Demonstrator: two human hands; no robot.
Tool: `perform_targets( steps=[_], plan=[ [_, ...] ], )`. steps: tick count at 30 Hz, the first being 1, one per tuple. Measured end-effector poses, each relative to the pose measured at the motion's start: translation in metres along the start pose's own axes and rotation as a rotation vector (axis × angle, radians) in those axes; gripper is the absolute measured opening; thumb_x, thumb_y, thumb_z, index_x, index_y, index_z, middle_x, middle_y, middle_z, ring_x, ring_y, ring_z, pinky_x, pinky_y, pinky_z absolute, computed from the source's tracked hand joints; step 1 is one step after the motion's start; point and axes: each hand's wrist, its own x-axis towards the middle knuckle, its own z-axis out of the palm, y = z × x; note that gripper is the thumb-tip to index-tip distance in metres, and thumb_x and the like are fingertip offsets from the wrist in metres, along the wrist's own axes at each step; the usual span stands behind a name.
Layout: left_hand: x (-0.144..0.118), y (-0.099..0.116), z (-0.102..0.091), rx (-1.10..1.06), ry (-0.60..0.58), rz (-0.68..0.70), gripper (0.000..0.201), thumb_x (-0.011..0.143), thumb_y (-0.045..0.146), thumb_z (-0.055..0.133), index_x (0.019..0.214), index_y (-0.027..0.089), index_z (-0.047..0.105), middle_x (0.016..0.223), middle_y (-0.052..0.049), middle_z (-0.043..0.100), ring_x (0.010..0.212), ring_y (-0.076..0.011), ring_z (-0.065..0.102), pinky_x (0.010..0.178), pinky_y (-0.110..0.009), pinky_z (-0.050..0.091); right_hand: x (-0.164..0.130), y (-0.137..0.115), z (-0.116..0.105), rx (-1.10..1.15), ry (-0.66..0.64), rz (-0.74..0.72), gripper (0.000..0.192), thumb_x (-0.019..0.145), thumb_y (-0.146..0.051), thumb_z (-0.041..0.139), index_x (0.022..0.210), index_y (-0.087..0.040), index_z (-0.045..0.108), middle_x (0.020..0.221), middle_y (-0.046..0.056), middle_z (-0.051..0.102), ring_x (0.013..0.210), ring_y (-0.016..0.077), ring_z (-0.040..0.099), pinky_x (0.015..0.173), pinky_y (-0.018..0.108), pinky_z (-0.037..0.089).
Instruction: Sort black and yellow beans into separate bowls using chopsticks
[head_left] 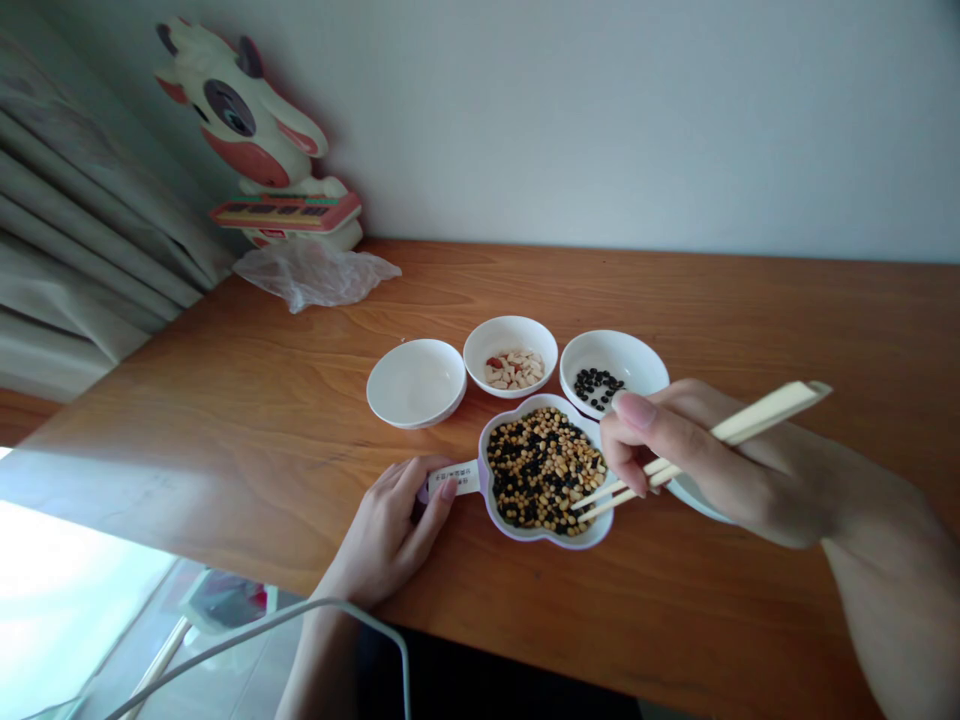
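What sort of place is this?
Probably a room in a home: a toy cow with a keyboard stands on the wooden table, and a pale curtain hangs at the left.

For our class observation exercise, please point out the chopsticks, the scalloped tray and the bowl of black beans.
Chopsticks [766, 414]: head view, on their thick upper end.
Scalloped tray [574, 542]: head view, on its near rim.
Bowl of black beans [637, 366]: head view, on its bare inner wall.

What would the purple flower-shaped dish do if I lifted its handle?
The purple-and-white, flower-shaped dish would probably feel heavier at the bean end, since the yellow and black beans sit beyond its labelled handle. Tilted, it might spill, as loose beans spread across it. Its smooth sides look stiff, perhaps plastic.
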Motion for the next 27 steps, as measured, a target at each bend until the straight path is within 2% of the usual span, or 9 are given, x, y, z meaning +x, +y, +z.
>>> perform_targets(
  steps=[7,12,15,20,27],
  plan=[
    [0.000,0.000,0.000,0.003,0.004,-0.003,0.023,0.108,0.040,0.048,0.120,0.024,0.061,0.105,-0.006,0.073,0.094,-0.0246,0.070,0.086,-0.035,0.053,-0.003,-0.002,-0.010,0.050,0.050,-0.053,0.063,0.109,-0.059,0.025,0.071,-0.022,0.059,0.066,0.000,0.059,0.063,0.0160,0.054,0.065,0.031,0.041],
    [-0.001,0.001,-0.001,0.013,-0.012,-0.015,0.025,0.109,0.041,0.047,0.121,0.023,0.060,0.104,-0.006,0.072,0.093,-0.0241,0.068,0.085,-0.036,0.052,-0.011,0.005,-0.027,0.013,0.212,-0.131,0.071,0.109,-0.060,0.016,0.068,-0.023,0.061,0.062,0.001,0.060,0.058,0.0161,0.054,0.062,0.034,0.041],
    [-0.001,-0.001,0.000,0.007,-0.015,-0.018,0.025,0.109,0.041,0.047,0.122,0.023,0.060,0.105,-0.006,0.072,0.093,-0.0243,0.067,0.084,-0.036,0.052,-0.015,0.006,-0.035,-0.067,0.324,-0.121,0.078,0.107,-0.062,0.011,0.063,-0.023,0.062,0.059,0.002,0.061,0.059,0.0174,0.056,0.061,0.036,0.040],
    [0.000,-0.001,0.000,-0.009,-0.014,-0.015,0.024,0.109,0.040,0.048,0.122,0.024,0.060,0.109,-0.007,0.073,0.097,-0.0247,0.069,0.088,-0.037,0.052,-0.022,0.001,-0.040,-0.176,0.573,-0.055,0.076,0.107,-0.062,0.018,0.060,-0.024,0.064,0.063,0.003,0.065,0.065,0.0201,0.059,0.067,0.039,0.038],
    [-0.001,-0.002,0.002,-0.027,0.001,-0.004,0.023,0.108,0.039,0.050,0.124,0.027,0.060,0.116,-0.007,0.074,0.104,-0.0254,0.070,0.092,-0.036,0.054,-0.026,-0.005,-0.047,-0.270,0.697,-0.071,0.069,0.108,-0.058,0.025,0.062,-0.024,0.065,0.061,0.003,0.065,0.061,0.0196,0.054,0.063,0.039,0.033]
  ],
)
